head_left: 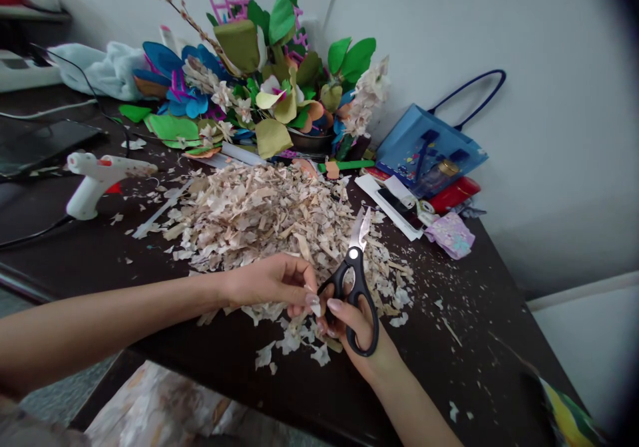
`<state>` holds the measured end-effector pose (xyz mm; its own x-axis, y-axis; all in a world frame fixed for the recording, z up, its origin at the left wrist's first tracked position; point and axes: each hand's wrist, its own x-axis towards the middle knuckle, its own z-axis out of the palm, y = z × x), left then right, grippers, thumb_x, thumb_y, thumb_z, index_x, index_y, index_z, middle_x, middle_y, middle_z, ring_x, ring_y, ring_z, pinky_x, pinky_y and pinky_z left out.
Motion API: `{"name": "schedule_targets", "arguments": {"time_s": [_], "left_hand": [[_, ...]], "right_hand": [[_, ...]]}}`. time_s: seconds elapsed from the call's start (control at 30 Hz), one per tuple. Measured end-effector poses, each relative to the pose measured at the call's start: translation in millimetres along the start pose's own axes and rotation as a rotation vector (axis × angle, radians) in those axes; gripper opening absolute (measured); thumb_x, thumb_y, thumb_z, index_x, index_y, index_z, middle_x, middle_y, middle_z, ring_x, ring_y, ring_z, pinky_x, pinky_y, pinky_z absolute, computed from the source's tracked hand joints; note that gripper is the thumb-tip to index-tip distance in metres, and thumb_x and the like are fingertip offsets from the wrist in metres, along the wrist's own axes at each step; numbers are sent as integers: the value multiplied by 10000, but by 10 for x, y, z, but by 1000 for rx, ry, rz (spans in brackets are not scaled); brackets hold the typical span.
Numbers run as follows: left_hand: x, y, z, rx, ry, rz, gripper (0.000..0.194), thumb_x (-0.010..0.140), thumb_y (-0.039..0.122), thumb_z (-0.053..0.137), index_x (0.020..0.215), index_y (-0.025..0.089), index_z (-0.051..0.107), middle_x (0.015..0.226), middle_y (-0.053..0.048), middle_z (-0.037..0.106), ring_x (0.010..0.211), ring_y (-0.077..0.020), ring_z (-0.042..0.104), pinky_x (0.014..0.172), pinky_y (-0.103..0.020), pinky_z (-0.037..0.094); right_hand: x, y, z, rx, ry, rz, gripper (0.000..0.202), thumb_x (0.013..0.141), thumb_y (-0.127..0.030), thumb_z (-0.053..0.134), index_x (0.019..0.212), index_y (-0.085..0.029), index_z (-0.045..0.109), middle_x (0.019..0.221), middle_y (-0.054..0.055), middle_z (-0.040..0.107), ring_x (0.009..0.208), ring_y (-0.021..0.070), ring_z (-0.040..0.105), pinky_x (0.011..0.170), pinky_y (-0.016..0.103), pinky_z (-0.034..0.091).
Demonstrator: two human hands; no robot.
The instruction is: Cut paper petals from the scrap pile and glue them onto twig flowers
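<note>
Black-handled scissors [354,254] hang on my right hand [352,324], a handle loop round the hand, the blades slightly parted and pointing away from me. The fingertips of that hand are pinched near a small pale scrap. My left hand [279,284] is closed, with thumb and fingers pinching a small whitish piece [314,302] close to the right fingertips. Beyond and beneath the hands spreads a big heap of cream and beige scraps [259,214] on the dark table [479,347].
A white glue gun [94,181] stands at the left with its cord. Colourful felt leaves and flowers [279,88] fill the back. At the right are a blue bag [424,148], a phone [397,204], a red item and a floral cloth [450,234].
</note>
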<state>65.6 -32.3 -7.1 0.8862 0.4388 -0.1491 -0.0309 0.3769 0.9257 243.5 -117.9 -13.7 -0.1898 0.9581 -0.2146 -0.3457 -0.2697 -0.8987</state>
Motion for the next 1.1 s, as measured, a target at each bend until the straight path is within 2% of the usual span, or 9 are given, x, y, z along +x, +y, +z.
{"name": "schedule_targets", "arguments": {"time_s": [0.17, 0.33, 0.53, 0.67, 0.87, 1.1], "left_hand": [[7, -20, 9, 54, 36, 10, 189, 779, 266, 695, 799, 116, 583, 660, 6, 595, 559, -64, 537, 550, -175, 444], [17, -83, 19, 107, 35, 36, 212, 789, 271, 677, 900, 125, 572, 747, -16, 602, 592, -74, 523, 565, -195, 452], [21, -99, 28, 70, 44, 35, 267, 767, 288, 698, 929, 146, 541, 757, -6, 606, 595, -82, 540, 585, -217, 462], [13, -48, 40, 9, 77, 2, 334, 751, 335, 713, 964, 160, 524, 732, 13, 607, 580, -88, 557, 579, -228, 476], [1, -26, 74, 27, 69, -88, 301, 736, 378, 720, 814, 140, 553, 694, 0, 606, 604, -96, 570, 576, -215, 476], [-9, -49, 85, 78, 97, -42, 277, 751, 381, 702, 774, 140, 568, 630, 17, 580, 601, -99, 566, 591, -221, 476]], "right_hand": [[12, 77, -59, -83, 33, -16, 234, 729, -331, 715, 817, -178, 561, 618, -9, 612, 525, 113, 542, 491, 219, 388], [51, 195, -130, -142, 15, -13, 302, 666, -370, 763, 790, -178, 567, 591, -15, 605, 497, 122, 558, 477, 228, 417], [-24, 102, -55, -139, 74, -39, 229, 712, -299, 720, 849, -195, 569, 694, -17, 614, 589, 114, 572, 573, 238, 457], [-20, 93, -66, -249, 117, -117, 211, 721, -302, 700, 840, -194, 563, 698, -7, 610, 600, 130, 575, 572, 253, 463], [-19, 81, -38, -322, 169, -180, 211, 722, -299, 689, 843, -197, 549, 722, 0, 593, 603, 134, 554, 559, 261, 466], [-45, 45, 11, -364, 202, -164, 251, 747, -358, 689, 859, -196, 535, 691, -6, 566, 583, 127, 528, 517, 242, 438]]}}
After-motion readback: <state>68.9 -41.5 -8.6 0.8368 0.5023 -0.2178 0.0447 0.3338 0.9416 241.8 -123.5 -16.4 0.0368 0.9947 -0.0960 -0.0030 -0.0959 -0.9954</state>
